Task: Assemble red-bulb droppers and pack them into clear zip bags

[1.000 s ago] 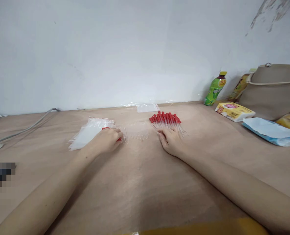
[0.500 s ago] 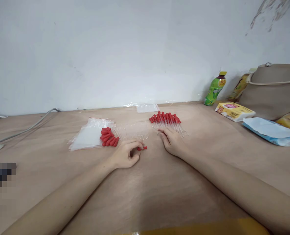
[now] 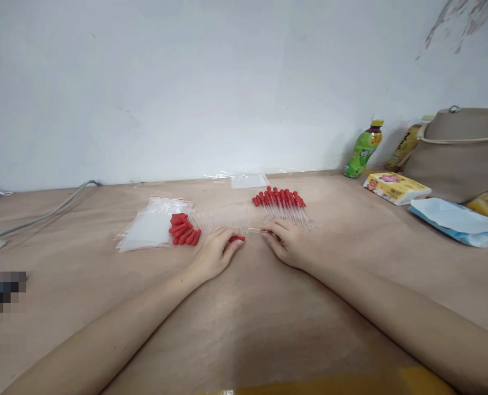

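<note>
My left hand (image 3: 217,252) is closed, with a red rubber bulb (image 3: 237,238) pinched between thumb and fingers. Facing it, my right hand (image 3: 287,241) grips a thin clear glass tube (image 3: 255,230), whose free end points left toward the bulb with a small gap between them. Behind my left hand lies a row of clear glass tubes (image 3: 223,215), partly covered by that hand. Several loose red rubber bulbs (image 3: 183,230) are heaped to its left. Beyond my right hand, several droppers (image 3: 282,200) with red bulbs on glass tubes lie side by side.
Clear zip bags (image 3: 145,225) are stacked at the left, and another bag (image 3: 250,181) lies by the wall. A green bottle (image 3: 364,149), a tissue pack (image 3: 396,188), a blue-white packet (image 3: 458,221) and a grey bag (image 3: 458,153) stand or lie right. A cable (image 3: 54,211) crosses the far left.
My left hand has closed on the red bulb and moved slightly away from me. My right hand has brought the glass tube nearer and turned it toward the bulb.
</note>
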Demonstrator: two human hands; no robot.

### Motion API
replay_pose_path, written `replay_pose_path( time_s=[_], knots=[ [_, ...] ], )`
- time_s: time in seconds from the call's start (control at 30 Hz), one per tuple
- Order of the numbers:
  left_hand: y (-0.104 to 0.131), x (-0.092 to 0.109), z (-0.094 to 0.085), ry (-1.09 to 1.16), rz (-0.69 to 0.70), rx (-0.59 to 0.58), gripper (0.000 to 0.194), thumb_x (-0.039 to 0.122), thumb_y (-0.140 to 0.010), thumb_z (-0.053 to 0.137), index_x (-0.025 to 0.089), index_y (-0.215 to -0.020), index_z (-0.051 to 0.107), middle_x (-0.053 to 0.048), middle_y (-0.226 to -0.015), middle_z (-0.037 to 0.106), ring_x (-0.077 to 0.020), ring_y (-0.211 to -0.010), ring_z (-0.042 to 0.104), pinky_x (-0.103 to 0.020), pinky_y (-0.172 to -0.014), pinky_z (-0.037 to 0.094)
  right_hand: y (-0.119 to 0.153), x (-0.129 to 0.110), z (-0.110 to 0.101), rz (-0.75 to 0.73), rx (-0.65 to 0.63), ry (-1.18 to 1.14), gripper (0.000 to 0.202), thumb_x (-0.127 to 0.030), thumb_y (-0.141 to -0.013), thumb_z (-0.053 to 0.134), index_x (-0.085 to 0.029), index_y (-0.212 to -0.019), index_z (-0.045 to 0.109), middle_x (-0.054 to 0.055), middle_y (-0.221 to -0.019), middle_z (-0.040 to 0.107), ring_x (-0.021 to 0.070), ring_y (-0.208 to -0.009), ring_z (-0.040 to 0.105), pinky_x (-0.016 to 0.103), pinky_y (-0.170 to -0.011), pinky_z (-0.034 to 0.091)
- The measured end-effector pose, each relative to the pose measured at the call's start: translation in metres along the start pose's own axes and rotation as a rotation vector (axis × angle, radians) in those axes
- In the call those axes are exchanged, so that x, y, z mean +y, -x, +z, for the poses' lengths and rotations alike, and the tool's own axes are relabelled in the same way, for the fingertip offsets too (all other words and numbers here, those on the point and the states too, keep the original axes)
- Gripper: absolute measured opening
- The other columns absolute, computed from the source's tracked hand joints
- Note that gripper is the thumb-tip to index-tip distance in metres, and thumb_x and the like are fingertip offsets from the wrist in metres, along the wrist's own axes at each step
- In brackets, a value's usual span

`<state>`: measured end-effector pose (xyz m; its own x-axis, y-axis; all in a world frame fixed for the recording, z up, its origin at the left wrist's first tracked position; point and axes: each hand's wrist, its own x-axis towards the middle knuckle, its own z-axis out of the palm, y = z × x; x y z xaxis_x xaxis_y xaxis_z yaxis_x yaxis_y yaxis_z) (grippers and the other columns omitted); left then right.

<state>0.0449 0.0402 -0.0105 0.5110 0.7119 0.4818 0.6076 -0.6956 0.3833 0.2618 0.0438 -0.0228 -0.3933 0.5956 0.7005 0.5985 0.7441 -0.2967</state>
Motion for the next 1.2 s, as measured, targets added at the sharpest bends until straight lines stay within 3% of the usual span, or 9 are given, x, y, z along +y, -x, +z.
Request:
replay_pose_path(
  time_s=[0.13, 0.57, 0.93, 1.2],
  knots=[
    [0.0, -0.002, 0.0, 0.026, -0.077, -0.003, 0.016, 0.028, -0.089, 0.041, 0.017, -0.096, 0.052, -0.003, -0.089, 0.061, -0.0166, -0.083, 0.056, -0.031, -0.074, 0.044, 0.003, -0.006, 0.004, -0.045, -0.012, 0.01, 0.021, -0.025, -0.088, 0.04, -0.018, -0.096, 0.059, 0.006, -0.085, 0.063, 0.0149, -0.078, 0.055, 0.03, -0.074, 0.04],
    [0.0, -0.003, -0.001, 0.101, -0.061, -0.017, 0.017, 0.028, -0.088, 0.045, 0.018, -0.098, 0.054, -0.002, -0.088, 0.064, -0.015, -0.08, 0.059, -0.027, -0.071, 0.045, 0.004, -0.003, 0.008, -0.092, -0.035, 0.017, 0.021, -0.022, -0.087, 0.044, -0.018, -0.095, 0.062, 0.004, -0.08, 0.065, 0.0126, -0.073, 0.056, 0.03, -0.074, 0.034],
    [0.002, 0.0, -0.003, 0.101, -0.022, -0.077, 0.015, 0.025, -0.087, 0.047, 0.017, -0.089, 0.06, -0.001, -0.082, 0.066, -0.0131, -0.074, 0.06, -0.024, -0.068, 0.045, 0.004, -0.001, 0.005, -0.107, -0.111, 0.079, 0.022, -0.02, -0.085, 0.047, -0.022, -0.095, 0.066, 0.002, -0.08, 0.067, 0.011, -0.069, 0.056, 0.032, -0.074, 0.027],
    [0.001, 0.003, 0.0, 0.041, 0.064, -0.038, 0.014, 0.025, -0.085, 0.051, 0.017, -0.091, 0.06, -0.001, -0.082, 0.066, -0.0131, -0.072, 0.06, -0.023, -0.066, 0.046, -0.003, -0.014, 0.004, -0.172, -0.126, 0.179, 0.023, -0.016, -0.084, 0.042, -0.018, -0.088, 0.065, 0.002, -0.072, 0.064, 0.011, -0.062, 0.05, 0.031, -0.069, 0.024]
  ],
)
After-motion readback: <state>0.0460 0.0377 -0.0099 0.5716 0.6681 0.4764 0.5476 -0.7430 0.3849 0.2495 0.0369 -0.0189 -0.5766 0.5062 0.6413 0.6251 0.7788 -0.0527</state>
